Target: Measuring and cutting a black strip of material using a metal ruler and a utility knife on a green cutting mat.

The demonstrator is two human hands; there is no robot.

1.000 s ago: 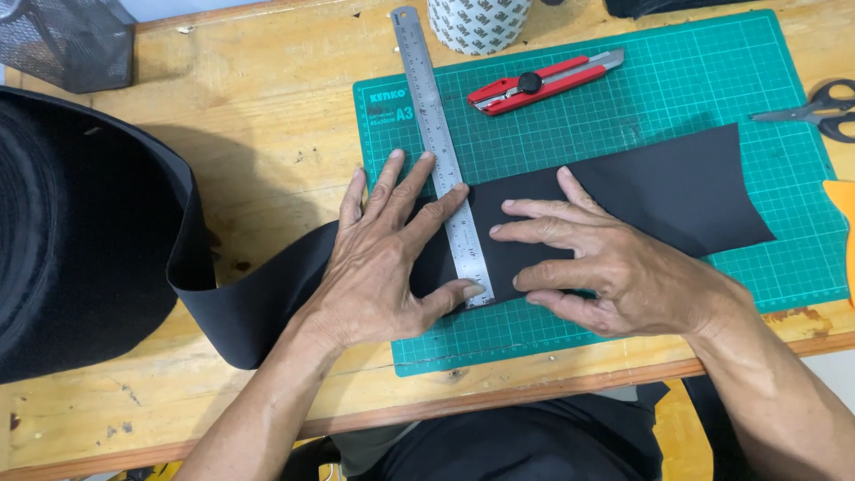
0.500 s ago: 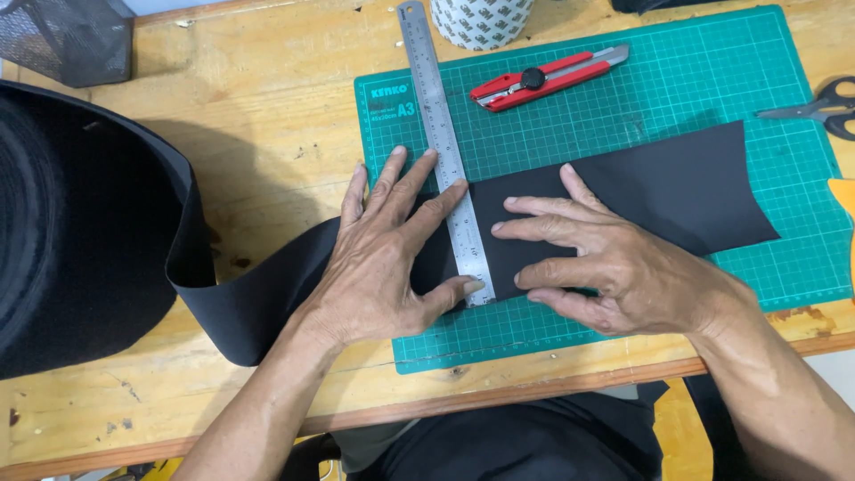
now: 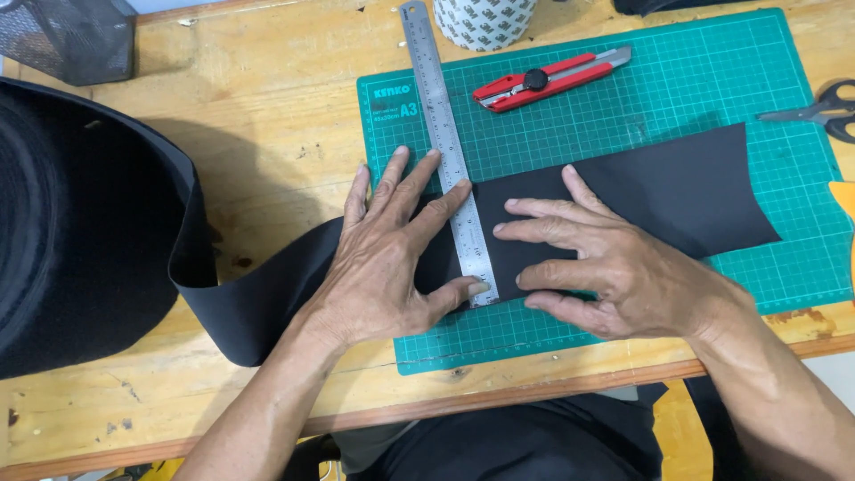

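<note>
From a big black roll (image 3: 80,223) on the wooden table (image 3: 267,116), a black strip (image 3: 677,191) crosses a green cutting mat (image 3: 712,98), where the left hand (image 3: 392,258), spread flat, pins a steel ruler (image 3: 445,134) needing firm, even pressure, and the right hand (image 3: 614,267), fingers open, flattens the strip beside it.

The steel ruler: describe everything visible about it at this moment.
The steel ruler is a long, flat, silvery metal strip with fine graduation marks along its edges. It lies flat, running from the mat's far edge toward the person, slightly slanted, across the green cutting mat and over the black sheet. The left hand presses it down, fingers over its lower half and thumb at its near end. The right hand rests on the sheet just right of it.
</note>
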